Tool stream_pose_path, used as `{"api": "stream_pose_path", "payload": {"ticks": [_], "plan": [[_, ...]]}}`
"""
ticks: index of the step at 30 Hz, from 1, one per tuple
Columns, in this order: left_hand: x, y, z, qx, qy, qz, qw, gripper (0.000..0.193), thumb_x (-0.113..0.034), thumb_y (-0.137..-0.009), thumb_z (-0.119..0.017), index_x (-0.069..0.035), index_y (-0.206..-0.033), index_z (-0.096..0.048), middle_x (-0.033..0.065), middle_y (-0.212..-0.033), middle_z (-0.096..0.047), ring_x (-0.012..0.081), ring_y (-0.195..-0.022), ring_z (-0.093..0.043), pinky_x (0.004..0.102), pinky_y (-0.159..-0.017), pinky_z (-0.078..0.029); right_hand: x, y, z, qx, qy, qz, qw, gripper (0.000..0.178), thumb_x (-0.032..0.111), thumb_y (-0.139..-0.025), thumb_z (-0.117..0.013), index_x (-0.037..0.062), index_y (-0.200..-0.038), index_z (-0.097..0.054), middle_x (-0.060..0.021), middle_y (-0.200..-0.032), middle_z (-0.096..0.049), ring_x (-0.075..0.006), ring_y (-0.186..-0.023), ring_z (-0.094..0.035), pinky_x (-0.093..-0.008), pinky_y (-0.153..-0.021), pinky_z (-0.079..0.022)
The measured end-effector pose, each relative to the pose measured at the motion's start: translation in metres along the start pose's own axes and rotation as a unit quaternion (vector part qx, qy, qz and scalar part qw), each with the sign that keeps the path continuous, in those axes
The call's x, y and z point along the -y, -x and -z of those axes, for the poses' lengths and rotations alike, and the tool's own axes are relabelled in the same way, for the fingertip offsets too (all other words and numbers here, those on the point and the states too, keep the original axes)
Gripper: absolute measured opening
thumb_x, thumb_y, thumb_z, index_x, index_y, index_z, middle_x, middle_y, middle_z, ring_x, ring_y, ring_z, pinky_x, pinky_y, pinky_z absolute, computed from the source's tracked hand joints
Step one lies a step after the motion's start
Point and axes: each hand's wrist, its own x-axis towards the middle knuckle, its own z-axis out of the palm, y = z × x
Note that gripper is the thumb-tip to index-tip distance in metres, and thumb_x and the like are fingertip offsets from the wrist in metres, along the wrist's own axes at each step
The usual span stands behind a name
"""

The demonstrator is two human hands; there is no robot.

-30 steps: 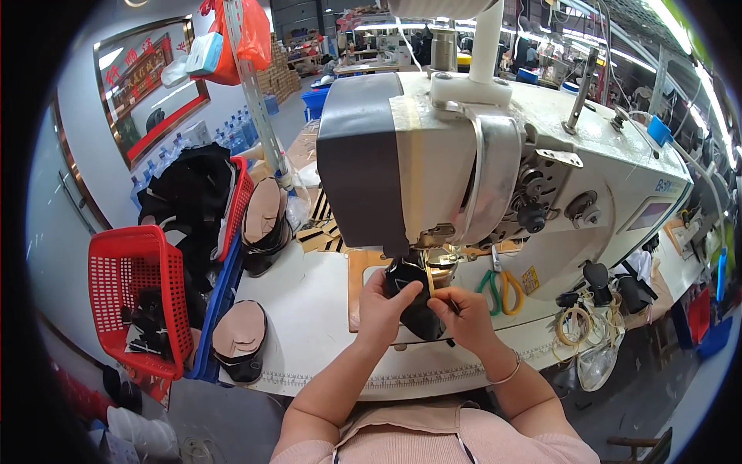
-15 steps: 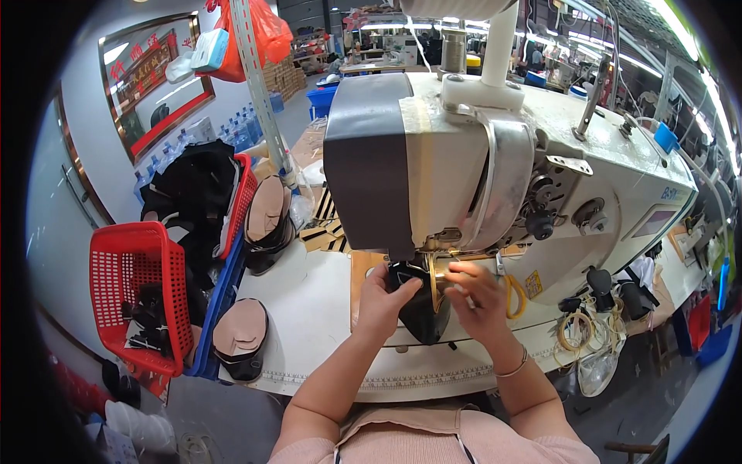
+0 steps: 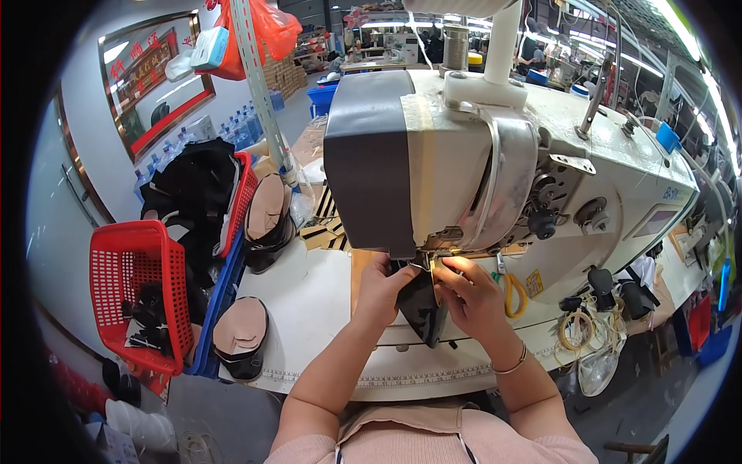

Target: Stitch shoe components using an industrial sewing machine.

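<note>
Head view: we see the left hand (image 3: pixel 377 295) gripping the black piece (image 3: pixel 423 315) below the sewing machine (image 3: pixel 452 166); whether the right hand (image 3: pixel 473 294), fingers bent, pinches it, we cannot tell. Positioning seems underway; next probably needs steady guiding.

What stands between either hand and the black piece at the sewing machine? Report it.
Nothing visible. The left hand is on the black piece, and the right hand is at its right edge, below the sewing machine head. The yellow-handled scissors lie to the right, not between. Exact fingertip contact is too obscured to tell.
</note>
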Motion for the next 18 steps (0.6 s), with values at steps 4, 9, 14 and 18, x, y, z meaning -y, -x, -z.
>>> {"api": "stream_pose_path", "payload": {"ticks": [4,9,14,18], "plan": [[0.002,-0.004,0.003,0.014,0.010,-0.006,1.000,0.028,0.006,-0.074,-0.059,0.001,-0.101,-0.051,0.0081,-0.092,-0.059,0.0142,-0.082,-0.060,0.0260,-0.073,-0.050,0.001,0.001,-0.001,0.005,-0.013,-0.010,1.000,0.022,0.012,-0.075,-0.066,0.0099,-0.097,-0.061,-0.0080,-0.101,-0.057,-0.0262,-0.085,-0.060,-0.0325,-0.069,-0.050],[0.005,-0.015,0.003,-0.011,0.020,-0.007,1.000,0.028,0.007,-0.075,-0.057,0.000,-0.101,-0.051,0.0071,-0.092,-0.059,0.0137,-0.080,-0.060,0.0250,-0.070,-0.050,-0.003,0.007,-0.005,0.007,-0.070,-0.048,0.996,0.023,0.008,-0.075,-0.065,0.0093,-0.098,-0.061,-0.0102,-0.101,-0.057,-0.0256,-0.086,-0.060,-0.0323,-0.069,-0.050],[0.005,-0.013,0.012,-0.001,0.032,-0.006,0.999,0.022,0.001,-0.077,-0.058,-0.001,-0.098,-0.052,0.0054,-0.088,-0.059,0.0123,-0.077,-0.059,0.0246,-0.066,-0.049,-0.008,0.043,-0.016,-0.119,-0.080,-0.158,0.977,0.026,0.003,-0.076,-0.064,0.0045,-0.101,-0.057,-0.0089,-0.101,-0.057,-0.0110,-0.066,-0.052,-0.0187,-0.054,-0.042],[0.001,-0.015,0.028,-0.061,-0.006,-0.008,0.998,0.015,-0.006,-0.081,-0.060,-0.002,-0.093,-0.053,0.0049,-0.084,-0.059,0.0109,-0.072,-0.058,0.0251,-0.061,-0.049,-0.004,0.083,-0.028,-0.171,-0.422,-0.608,0.650,0.017,0.021,-0.085,-0.059,0.0114,-0.099,-0.058,-0.0030,-0.090,-0.060,-0.0089,-0.053,-0.044,-0.0180,-0.046,-0.035]]}}
